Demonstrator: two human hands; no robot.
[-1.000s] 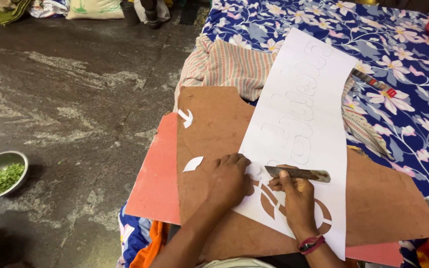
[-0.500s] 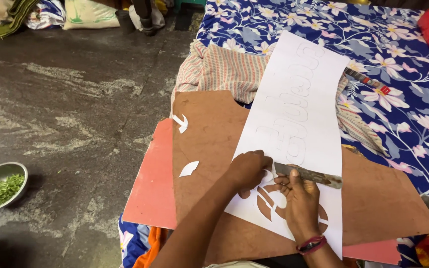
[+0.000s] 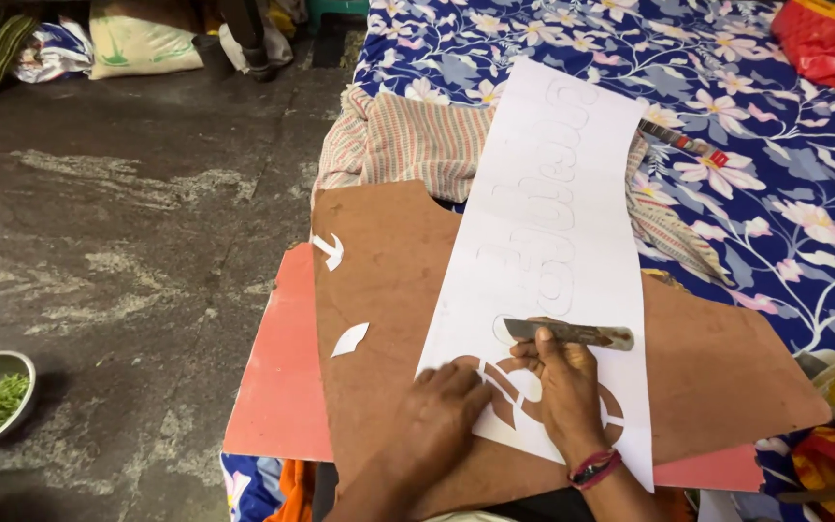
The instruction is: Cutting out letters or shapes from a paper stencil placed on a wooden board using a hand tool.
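One blade (image 3: 572, 334) lies crosswise, right hand (image 3: 564, 387) gripping it, left hand (image 3: 442, 418) flat on paper (image 3: 558, 232).

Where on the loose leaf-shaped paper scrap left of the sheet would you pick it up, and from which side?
Probably at one pointed tip of the white paper scrap, coming from above and pinching. It lies flat on the brown board, apart from the white sheet and both hands, so only a thin edge or tip can be lifted.

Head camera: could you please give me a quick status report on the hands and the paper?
Left hand flat on white paper sheet. Right hand grips flat blade on sheet. Two paper offcuts lie clear, on brown board.
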